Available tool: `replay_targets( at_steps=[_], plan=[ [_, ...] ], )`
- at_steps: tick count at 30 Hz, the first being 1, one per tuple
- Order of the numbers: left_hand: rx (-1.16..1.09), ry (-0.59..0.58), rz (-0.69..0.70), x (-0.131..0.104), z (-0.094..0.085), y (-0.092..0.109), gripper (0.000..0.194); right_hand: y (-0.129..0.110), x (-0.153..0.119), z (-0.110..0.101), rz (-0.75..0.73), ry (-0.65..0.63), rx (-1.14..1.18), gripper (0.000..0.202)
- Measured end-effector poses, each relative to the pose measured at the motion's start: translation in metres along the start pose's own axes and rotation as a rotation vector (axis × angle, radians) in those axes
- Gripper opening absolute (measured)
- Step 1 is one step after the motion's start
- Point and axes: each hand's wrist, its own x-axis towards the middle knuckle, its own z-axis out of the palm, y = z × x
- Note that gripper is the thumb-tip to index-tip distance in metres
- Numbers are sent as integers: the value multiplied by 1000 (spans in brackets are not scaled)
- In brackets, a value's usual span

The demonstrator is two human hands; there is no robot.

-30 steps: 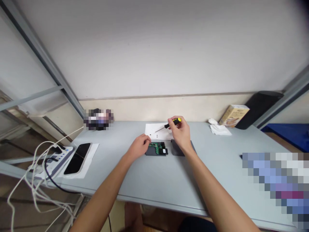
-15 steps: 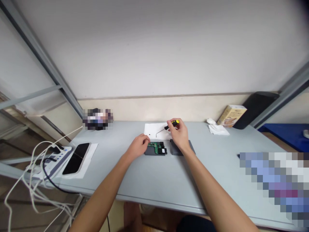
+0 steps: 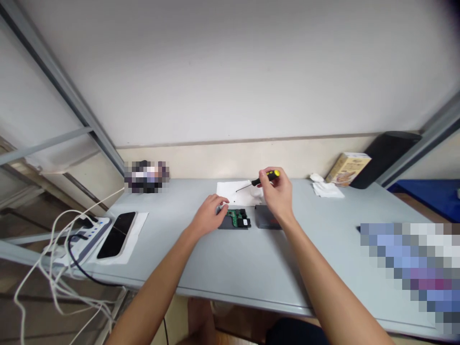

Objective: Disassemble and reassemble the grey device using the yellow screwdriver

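Observation:
My right hand [image 3: 278,191] grips a black-and-yellow screwdriver [image 3: 266,178], its thin shaft pointing left over a white paper [image 3: 226,189]. A tiny dark screw [image 3: 234,201] lies on that paper. My left hand [image 3: 212,214] has its fingers apart at the left end of a dark grey casing [image 3: 233,227] that carries a green circuit board [image 3: 235,216]. Whether its fingertips touch the casing is hard to tell. A second dark grey case part [image 3: 264,218] lies to the right, partly hidden by my right hand.
On the left of the table [image 3: 244,268] are a phone [image 3: 117,235] and a power strip [image 3: 88,239] with tangled white cables. A yellow box [image 3: 348,168], crumpled tissue [image 3: 327,189] and a black cylinder [image 3: 388,155] stand back right.
My right hand has lifted the screwdriver up and to the right, its tip farther from the screws. My left hand's fingers have spread. The view has shifted slightly.

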Motion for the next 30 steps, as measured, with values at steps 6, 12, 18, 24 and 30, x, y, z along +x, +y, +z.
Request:
replay_targets(
  at_steps=[6, 12, 18, 24, 30],
  plan=[
    [-9, 52, 21, 2, -1, 5, 26, -14, -8, -2, 85, -30, 106, 40],
    [-56, 63, 100, 3, -3, 4, 19, -3, -14, 6, 129, -77, 135, 40],
    [-118, 114, 80, 4, -2, 1, 21, -5, -13, 7, 177, -13, 200, 40],
    [-196, 205, 41, 5, 0, 2, 20, -3, -16, 12, 225, 4, 242, 43],
    [-195, 217, -27, 7, -3, 1, 15, -7, -15, 13, 161, 16, 185, 40]
  ],
)
